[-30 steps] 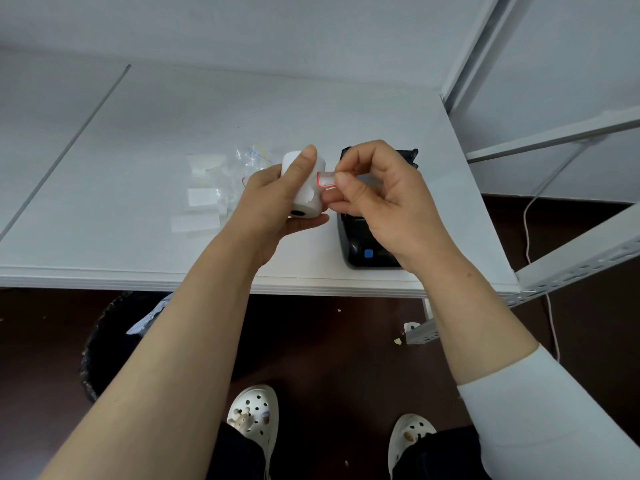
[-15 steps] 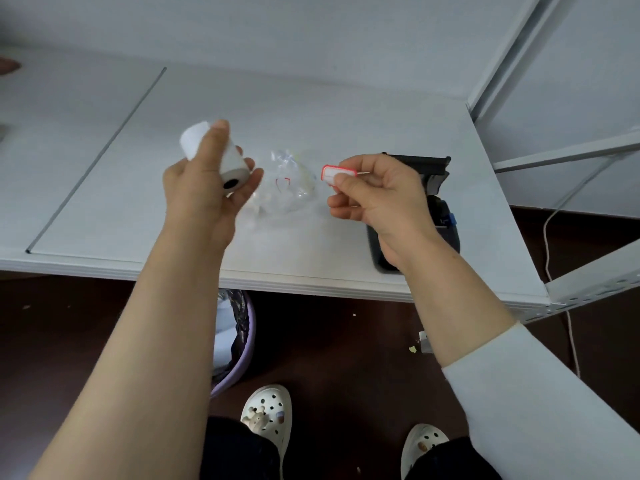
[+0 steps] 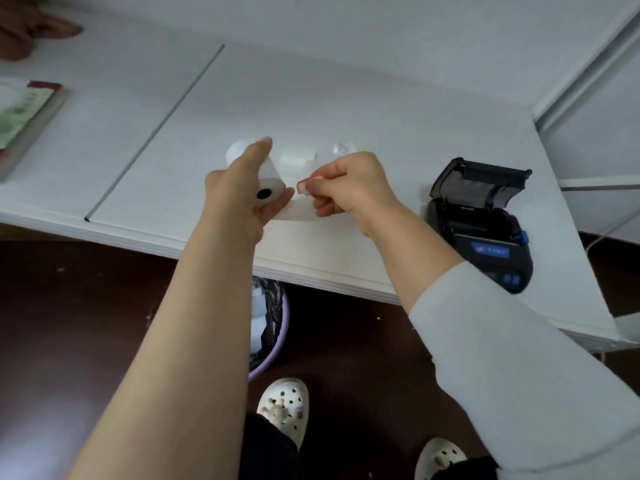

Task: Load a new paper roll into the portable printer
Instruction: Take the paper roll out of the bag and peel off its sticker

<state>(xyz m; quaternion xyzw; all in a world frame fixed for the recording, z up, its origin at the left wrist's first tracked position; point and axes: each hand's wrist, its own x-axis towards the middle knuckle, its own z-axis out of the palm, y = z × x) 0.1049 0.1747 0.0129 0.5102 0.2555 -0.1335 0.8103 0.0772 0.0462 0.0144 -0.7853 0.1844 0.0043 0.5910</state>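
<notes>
Our left hand (image 3: 239, 195) wraps its fingers around the paper roll (image 3: 258, 171), dark core end facing us, raised over the white table (image 3: 346, 98). At its three o'clock, our right hand (image 3: 353, 185) pinches the red-edged sticker tab (image 3: 306, 185) between thumb and forefinger, a loose strip of paper (image 3: 298, 213) trailing between the two hands. Further toward three o'clock, the black portable printer (image 3: 481, 223) sits on the table, lid up. At six o'clock below the table edge, a lilac bin (image 3: 277, 327).

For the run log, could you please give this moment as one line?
left hand: grips paper roll | right hand: pinches red-edged tab | printer: lid open, unloaded
</notes>
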